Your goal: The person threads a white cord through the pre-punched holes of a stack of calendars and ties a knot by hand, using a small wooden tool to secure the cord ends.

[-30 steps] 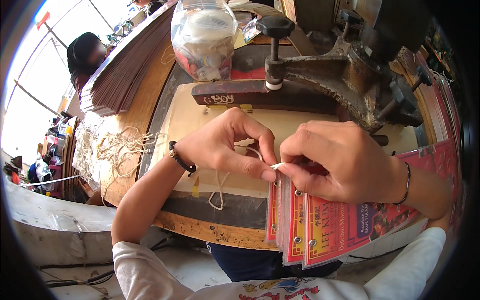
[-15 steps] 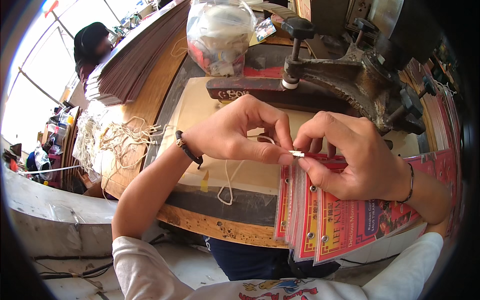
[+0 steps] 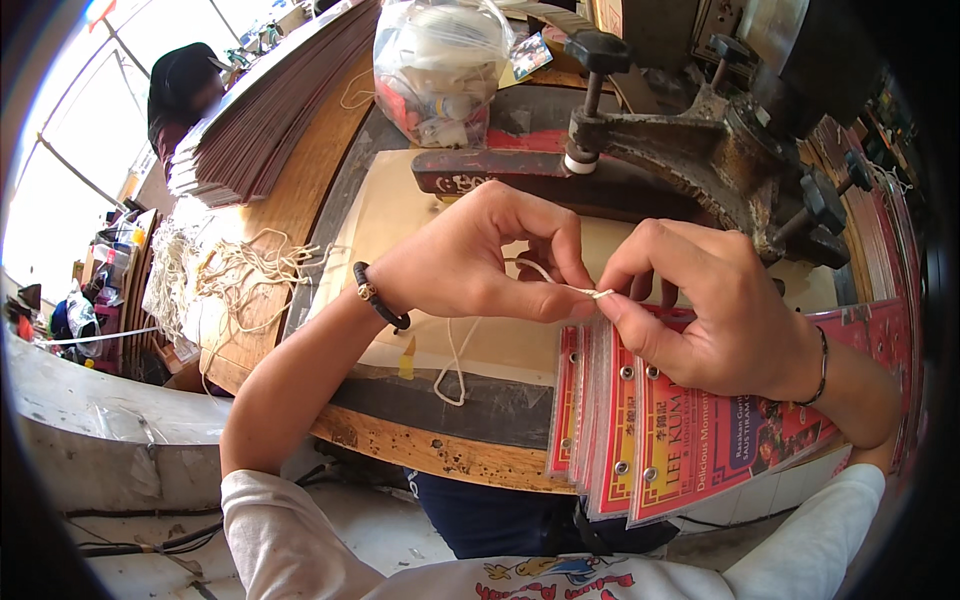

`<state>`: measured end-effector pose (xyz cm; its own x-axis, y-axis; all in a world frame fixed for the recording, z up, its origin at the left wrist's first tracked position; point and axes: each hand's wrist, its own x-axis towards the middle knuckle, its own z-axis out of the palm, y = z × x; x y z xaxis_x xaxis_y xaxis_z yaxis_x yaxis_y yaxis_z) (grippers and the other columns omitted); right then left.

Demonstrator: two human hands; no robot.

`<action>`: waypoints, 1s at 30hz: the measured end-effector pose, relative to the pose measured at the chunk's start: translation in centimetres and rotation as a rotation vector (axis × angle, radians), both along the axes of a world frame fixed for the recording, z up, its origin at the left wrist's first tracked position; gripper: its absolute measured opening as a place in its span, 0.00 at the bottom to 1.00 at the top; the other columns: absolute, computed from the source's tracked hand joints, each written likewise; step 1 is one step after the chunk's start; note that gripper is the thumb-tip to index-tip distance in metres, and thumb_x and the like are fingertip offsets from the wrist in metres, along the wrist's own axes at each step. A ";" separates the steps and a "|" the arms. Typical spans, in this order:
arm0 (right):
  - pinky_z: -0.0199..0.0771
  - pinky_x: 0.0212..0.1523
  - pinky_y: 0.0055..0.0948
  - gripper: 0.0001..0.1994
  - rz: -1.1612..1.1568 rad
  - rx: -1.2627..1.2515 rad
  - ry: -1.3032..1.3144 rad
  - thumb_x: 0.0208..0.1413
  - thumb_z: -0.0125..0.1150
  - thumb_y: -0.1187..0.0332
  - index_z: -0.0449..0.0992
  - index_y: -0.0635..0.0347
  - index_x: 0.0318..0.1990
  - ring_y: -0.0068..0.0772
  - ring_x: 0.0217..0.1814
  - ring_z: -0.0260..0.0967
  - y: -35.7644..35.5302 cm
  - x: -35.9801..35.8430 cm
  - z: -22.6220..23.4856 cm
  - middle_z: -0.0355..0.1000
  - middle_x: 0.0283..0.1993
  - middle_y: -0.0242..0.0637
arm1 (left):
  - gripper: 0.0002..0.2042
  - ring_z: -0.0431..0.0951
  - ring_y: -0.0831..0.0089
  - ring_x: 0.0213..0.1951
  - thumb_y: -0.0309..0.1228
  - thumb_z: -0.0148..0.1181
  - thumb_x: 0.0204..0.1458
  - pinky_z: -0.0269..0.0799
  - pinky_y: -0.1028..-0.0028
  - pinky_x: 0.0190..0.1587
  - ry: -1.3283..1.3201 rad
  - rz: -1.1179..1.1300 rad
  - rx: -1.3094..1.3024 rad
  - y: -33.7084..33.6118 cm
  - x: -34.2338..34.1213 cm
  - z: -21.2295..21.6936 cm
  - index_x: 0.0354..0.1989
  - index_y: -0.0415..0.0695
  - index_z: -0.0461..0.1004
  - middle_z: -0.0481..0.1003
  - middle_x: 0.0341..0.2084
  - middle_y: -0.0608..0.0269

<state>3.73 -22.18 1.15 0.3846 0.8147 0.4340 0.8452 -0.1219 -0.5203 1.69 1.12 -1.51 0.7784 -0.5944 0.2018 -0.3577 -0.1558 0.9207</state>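
Observation:
Both hands pinch a cream cord [image 3: 538, 268] between thumb and forefinger, their tips almost meeting above the table. My left hand [image 3: 500, 262] has a loop of it running behind the fingers, and a slack bend hangs down onto the brown board [image 3: 400, 230]. At its very end, my right hand [image 3: 690, 300] grips a small twisted bit of the cord. Below the right hand lies a fanned stack of red and yellow laminated sheets [image 3: 670, 450] with metal eyelets along one edge.
A heavy metal press [image 3: 690, 150] with black knobs stands behind the hands. Loose cords [image 3: 250, 275] lie heaped at the left, below a tall stack of boards [image 3: 260, 120]. A clear plastic bag [image 3: 440, 70] sits at the back. Beyond the far left is another person [image 3: 185, 95].
The fingertips have come slightly apart and the cord is stretched between them. The thick white bundle at the tips now shows as a small twist.

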 end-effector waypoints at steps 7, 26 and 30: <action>0.71 0.26 0.33 0.05 -0.066 -0.026 0.106 0.55 0.59 0.73 0.71 0.67 0.34 0.39 0.24 0.73 0.0 0.3 -0.2 0.72 0.25 0.45 | 0.08 0.68 0.80 0.18 0.24 0.71 0.42 0.60 0.78 0.20 -0.449 0.137 0.092 -0.6 0.0 -0.1 0.20 0.41 0.75 0.71 0.16 0.67; 0.71 0.31 0.33 0.07 -0.116 -0.090 0.369 0.63 0.51 0.72 0.68 0.69 0.37 0.41 0.29 0.74 0.4 0.2 0.5 0.72 0.28 0.50 | 0.07 0.67 0.75 0.20 0.25 0.69 0.35 0.62 0.74 0.20 -1.308 0.271 0.341 -0.7 0.3 -0.6 0.24 0.46 0.77 0.64 0.18 0.71; 0.70 0.31 0.32 0.08 -0.135 -0.098 0.388 0.63 0.51 0.71 0.70 0.69 0.37 0.33 0.28 0.73 0.3 0.3 0.6 0.72 0.27 0.47 | 0.08 0.67 0.75 0.20 0.25 0.69 0.35 0.63 0.74 0.20 -1.313 0.294 0.342 -0.5 0.4 -0.6 0.25 0.46 0.78 0.64 0.18 0.71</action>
<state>4.06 -21.85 1.72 0.6105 0.7758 0.1594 0.5622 -0.2828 -0.7771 2.05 0.58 -2.09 0.2377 -0.6112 0.7549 -0.8377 -0.5224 -0.1593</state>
